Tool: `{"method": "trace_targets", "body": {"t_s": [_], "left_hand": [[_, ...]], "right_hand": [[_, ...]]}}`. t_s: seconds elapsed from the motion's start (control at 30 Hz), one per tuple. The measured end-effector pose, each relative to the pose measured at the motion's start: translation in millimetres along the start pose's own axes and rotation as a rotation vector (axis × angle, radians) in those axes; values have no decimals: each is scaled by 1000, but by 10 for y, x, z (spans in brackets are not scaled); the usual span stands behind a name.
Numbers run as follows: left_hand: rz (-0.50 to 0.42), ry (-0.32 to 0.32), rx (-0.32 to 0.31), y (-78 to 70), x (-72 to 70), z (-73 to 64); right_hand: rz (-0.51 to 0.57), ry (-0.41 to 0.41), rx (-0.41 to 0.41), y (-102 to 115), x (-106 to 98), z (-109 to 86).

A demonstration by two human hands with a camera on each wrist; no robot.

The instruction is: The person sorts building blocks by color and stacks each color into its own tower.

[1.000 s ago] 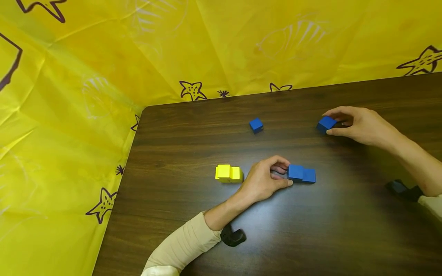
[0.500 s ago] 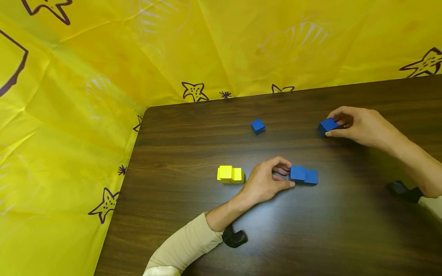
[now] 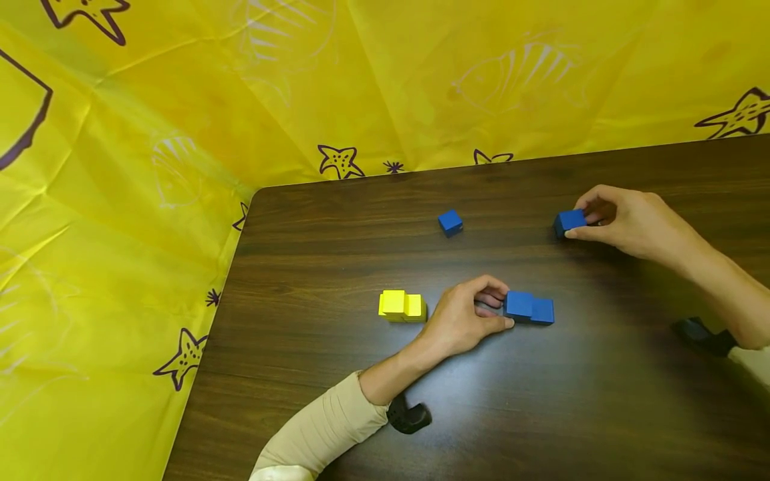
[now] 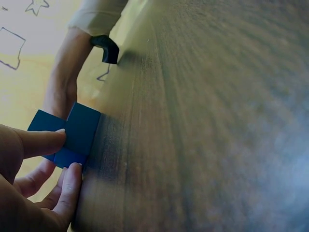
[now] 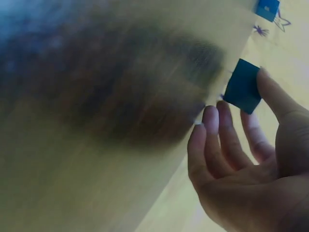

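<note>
In the head view my left hand pinches the left end of a small group of blue blocks, one standing higher than its neighbour on the right. The left wrist view has the thumb on one face of these blue blocks and fingertips at another side. Farther back on the right, my right hand holds a single blue cube between thumb and fingers. That cube shows against the thumb in the right wrist view, the fingers bent beneath it.
A stepped group of yellow blocks sits left of my left hand. Another blue cube lies alone toward the back of the dark wooden table. A yellow patterned sheet borders the table's back and left edges.
The cube in my right hand has turned a little, its top now squarer to the view. My left hand keeps its hold on the blue blocks. The head view has shifted slightly.
</note>
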State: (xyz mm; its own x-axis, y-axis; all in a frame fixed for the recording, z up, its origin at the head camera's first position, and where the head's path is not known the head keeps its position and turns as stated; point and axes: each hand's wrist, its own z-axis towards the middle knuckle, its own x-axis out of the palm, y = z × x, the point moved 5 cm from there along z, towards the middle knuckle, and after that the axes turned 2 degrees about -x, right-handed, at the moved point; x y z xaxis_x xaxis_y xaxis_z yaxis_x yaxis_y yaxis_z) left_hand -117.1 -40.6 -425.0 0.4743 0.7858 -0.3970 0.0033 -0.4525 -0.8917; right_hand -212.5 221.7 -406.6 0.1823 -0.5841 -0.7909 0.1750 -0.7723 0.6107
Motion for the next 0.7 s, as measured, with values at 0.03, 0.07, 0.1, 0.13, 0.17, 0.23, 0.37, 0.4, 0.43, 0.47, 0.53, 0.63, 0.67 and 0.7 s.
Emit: {"method": "trace_targets", "body": {"t_s": [0.03,0.07,0.1,0.13,0.17,0.23,0.37,0.4,0.43,0.47,0.53,0.63,0.67,0.7], "left_hand": [[0,0,1,1,1,0],[1,1,1,2,2,1],[0,1,1,3,3,1],[-1,2,2,3,4,1],[-1,2,2,4,4,1],[-2,2,5,1,3,2],[-6,2,5,-2,1,-1],[-6,2,5,-4,0,-2],[-5,2,5,-5,0,-3],[-4,1,5,-4,0,-3],[-1,-2,9,-5,1,-1],[4,-5,17,-4,4,3],[6,-6,20,-4,4,5],[7,-7,21,-3,4,5]], "right_hand": [[9,-10,5,-3,-13,-14],[20,-19,10,-9,-24,-28],[32,-26,12,-15,-32,-43],[42,-31,14,-20,-39,-58],[50,-37,15,-25,-44,-75],[66,-48,14,-35,-55,-109],[82,-60,11,-48,-65,-165],[88,-62,11,-50,-67,-173],[91,-64,9,-49,-67,-181],[94,-67,5,-44,-68,-188],[98,-74,-8,-23,-71,-206],[91,-96,-41,39,-82,-255],[90,-103,-51,62,-85,-275],[88,-108,-60,87,-86,-297]]}}
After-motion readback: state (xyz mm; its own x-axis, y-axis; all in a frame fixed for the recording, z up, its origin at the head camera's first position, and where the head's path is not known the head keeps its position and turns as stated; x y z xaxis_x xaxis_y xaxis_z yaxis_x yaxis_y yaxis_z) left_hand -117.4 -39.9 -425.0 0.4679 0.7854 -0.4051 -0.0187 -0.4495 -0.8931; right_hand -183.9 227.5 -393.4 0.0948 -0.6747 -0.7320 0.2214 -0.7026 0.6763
